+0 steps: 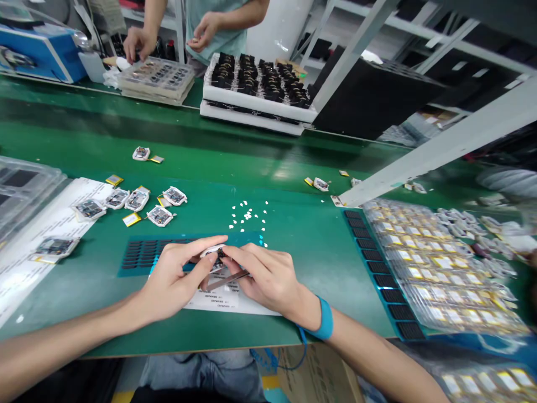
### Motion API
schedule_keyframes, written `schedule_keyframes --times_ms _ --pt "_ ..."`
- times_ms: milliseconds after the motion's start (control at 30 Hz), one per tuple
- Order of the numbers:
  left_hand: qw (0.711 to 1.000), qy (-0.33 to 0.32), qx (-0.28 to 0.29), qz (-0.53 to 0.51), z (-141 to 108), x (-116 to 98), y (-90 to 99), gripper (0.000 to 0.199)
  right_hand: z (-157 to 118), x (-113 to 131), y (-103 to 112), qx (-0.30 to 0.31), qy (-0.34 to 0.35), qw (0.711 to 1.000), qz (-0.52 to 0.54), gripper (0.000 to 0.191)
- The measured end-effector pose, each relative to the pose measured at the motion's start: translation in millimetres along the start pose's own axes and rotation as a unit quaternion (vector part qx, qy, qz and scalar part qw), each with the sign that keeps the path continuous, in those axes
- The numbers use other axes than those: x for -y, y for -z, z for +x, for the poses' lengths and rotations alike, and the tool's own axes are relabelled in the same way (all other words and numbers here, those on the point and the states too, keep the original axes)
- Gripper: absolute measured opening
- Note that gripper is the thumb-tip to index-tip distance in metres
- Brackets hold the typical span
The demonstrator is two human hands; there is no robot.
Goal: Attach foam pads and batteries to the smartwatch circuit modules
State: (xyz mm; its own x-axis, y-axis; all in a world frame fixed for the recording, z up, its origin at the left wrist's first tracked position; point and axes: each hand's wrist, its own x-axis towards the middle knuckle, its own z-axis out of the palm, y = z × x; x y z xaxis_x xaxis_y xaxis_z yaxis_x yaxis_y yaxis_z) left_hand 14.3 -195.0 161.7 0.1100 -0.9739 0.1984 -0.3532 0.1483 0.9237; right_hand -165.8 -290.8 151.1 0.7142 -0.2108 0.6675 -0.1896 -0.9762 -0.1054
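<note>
My left hand [176, 277] pinches a small white-edged circuit module [213, 253] between thumb and fingers, above the green workbench [268, 330]. My right hand [264, 277] meets it from the other side and grips steel tweezers [226, 280], whose tips are hidden behind my fingers. A blue wrist strap [325, 319] circles my right wrist. Beneath my hands lies a white printed paper sheet [213, 302]. To its left, a teal sheet of black pads [151, 252] runs under my left hand. Several similar modules [159, 215] and small yellow batteries [131, 219] lie farther left.
A plastic-wrapped stack of yellow-labelled batteries [436, 263] lies at right beside a strip of black pads [377, 268]. Across the bench, a co-worker's hands [140, 42] work near a clear tray [155, 78]. White trays of black parts [255, 84] stand nearby. A white metal frame [436, 145] crosses at right.
</note>
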Motion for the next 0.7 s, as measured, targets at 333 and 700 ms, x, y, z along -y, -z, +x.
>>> schedule_keyframes --times_ms 333,700 --pt "0.998 0.009 0.019 0.058 -0.8 -5.3 1.5 0.032 2.0 4.5 5.2 0.061 0.013 0.997 -0.053 0.018" --pt "0.997 0.009 0.047 0.067 5.3 3.8 11.6 0.026 1.0 -6.6 -3.5 0.062 0.019 0.996 0.066 0.031"
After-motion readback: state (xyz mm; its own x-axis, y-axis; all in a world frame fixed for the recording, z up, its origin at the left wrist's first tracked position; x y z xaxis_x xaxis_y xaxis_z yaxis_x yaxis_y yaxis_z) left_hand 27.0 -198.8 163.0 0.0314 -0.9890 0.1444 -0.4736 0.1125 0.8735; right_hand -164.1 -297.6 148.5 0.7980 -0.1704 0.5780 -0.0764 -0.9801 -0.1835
